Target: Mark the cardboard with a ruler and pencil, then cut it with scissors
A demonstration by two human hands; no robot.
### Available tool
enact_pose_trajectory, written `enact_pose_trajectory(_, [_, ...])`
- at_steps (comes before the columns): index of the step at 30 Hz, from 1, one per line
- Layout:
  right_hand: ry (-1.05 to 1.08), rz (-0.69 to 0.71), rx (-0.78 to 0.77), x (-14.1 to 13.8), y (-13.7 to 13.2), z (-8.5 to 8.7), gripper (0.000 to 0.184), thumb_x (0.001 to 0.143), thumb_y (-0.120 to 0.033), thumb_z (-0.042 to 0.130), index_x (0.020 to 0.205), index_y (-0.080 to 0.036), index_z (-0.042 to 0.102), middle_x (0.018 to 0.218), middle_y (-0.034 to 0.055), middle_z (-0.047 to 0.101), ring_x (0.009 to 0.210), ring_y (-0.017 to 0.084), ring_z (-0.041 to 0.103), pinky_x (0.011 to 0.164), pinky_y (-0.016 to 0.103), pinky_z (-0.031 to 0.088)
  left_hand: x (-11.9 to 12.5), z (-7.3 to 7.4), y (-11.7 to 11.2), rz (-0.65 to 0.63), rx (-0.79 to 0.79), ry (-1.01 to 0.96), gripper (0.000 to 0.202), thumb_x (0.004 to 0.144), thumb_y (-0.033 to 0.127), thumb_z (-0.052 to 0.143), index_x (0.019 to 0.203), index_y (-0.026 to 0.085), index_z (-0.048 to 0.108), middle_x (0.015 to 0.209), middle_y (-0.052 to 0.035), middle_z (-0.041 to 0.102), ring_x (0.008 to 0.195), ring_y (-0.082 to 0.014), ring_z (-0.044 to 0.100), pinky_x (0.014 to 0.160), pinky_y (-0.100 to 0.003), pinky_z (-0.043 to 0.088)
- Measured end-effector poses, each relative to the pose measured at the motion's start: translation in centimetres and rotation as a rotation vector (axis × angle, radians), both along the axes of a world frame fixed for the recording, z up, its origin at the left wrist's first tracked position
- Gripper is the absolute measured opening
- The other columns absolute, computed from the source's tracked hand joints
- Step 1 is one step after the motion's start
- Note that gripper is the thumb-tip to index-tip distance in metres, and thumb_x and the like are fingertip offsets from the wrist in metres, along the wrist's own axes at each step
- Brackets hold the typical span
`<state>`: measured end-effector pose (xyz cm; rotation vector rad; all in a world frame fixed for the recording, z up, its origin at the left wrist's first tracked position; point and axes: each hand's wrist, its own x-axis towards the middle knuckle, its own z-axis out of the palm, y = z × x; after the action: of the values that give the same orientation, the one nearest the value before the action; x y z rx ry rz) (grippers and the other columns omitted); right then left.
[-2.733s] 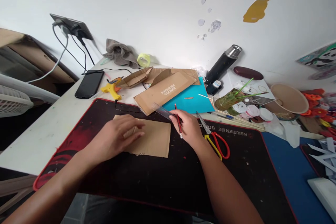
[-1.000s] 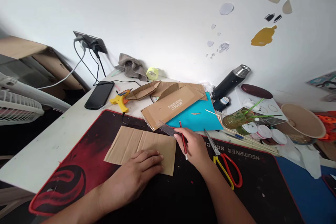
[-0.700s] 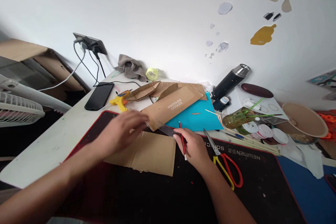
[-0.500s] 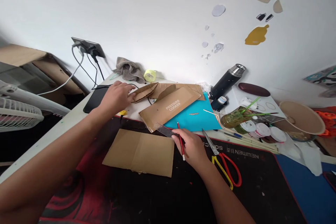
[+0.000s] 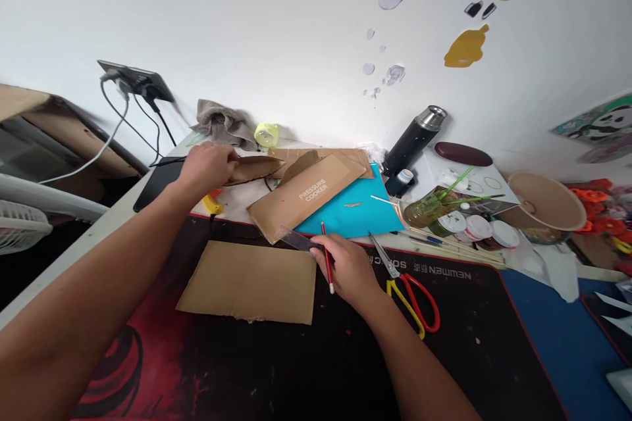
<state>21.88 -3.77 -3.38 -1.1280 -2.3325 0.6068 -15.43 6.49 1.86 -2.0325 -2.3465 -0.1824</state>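
Note:
My left hand (image 5: 207, 170) is closed on the edge of a torn cardboard piece (image 5: 254, 170) at the back left of the desk. In my right hand (image 5: 348, 271) are a red pencil (image 5: 326, 256) and a clear ruler (image 5: 295, 239), the ruler's end reaching over a cardboard piece marked "PRESSURE COOKER" (image 5: 291, 207). A flat brown cardboard sheet (image 5: 247, 281) lies on the black mat, just left of my right hand. Scissors (image 5: 405, 289) with red and yellow handles rest right of that hand. Part of the torn piece is hidden behind my left fingers.
Blue paper (image 5: 358, 214) lies under the cardboard. Behind stand a black flask (image 5: 412, 141), a jar with brushes (image 5: 422, 210) and a beige bowl (image 5: 548, 200). A yellow tool (image 5: 212, 204), a grey cloth (image 5: 224, 125) and a tape roll (image 5: 266, 135) are at the left.
The torn cardboard piece has shifted and tilted flatter in my left hand. More of the yellow tool shows beneath that hand. The whole view has shifted slightly; my right hand keeps its hold.

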Motion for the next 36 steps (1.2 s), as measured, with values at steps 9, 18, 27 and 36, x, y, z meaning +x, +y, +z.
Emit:
enact_pose_trajectory(9, [0.401,-0.185,-0.152,0.8,0.7,1.1,0.025,0.108,-0.043,0.064,0.114,-0.024,0.079,0.1,0.0083,0.085,0.088,0.027,0.081,0.081,0.038,0.063,1.4,3.6,-7.6,-0.088,0.003,-0.275,0.039,0.098,0.051,0.056,0.113,0.023,0.079,0.099,-0.0024,0.082,0.086,-0.0223,0.067,0.078,-0.032,0.048])
enact_pose_trajectory(18, [0.5,-0.257,-0.255,1.0,1.2,-0.1,0.034,0.105,-0.053,0.066,0.115,-0.023,0.079,0.089,0.0079,0.082,0.077,0.026,0.078,0.065,0.034,0.062,6.3,-0.1,-13.8,-0.505,-0.175,-0.432,0.037,0.105,0.046,0.048,0.11,0.028,0.08,0.112,-0.0048,0.082,0.104,-0.0253,0.075,0.094,-0.035,0.055])
enact_pose_trajectory(27, [0.46,-0.236,-0.251,1.0,1.2,-0.2,0.038,0.105,-0.056,0.064,0.115,-0.022,0.08,0.086,0.0076,0.081,0.076,0.025,0.078,0.066,0.033,0.061,4.9,-0.4,-13.2,-0.441,-0.163,-0.366,0.04,0.103,0.05,0.047,0.112,0.029,0.081,0.114,-0.0057,0.083,0.104,-0.0275,0.076,0.093,-0.036,0.055])
enact_pose_trajectory(36, [0.381,-0.205,-0.235,0.8,0.9,0.1,0.033,0.106,-0.05,0.064,0.115,-0.023,0.081,0.095,0.0083,0.085,0.086,0.027,0.081,0.076,0.036,0.062,2.4,-0.1,-13.5,-0.375,-0.164,-0.349,0.045,0.103,0.06,0.05,0.11,0.028,0.082,0.112,-0.008,0.084,0.101,-0.0309,0.075,0.092,-0.042,0.056])
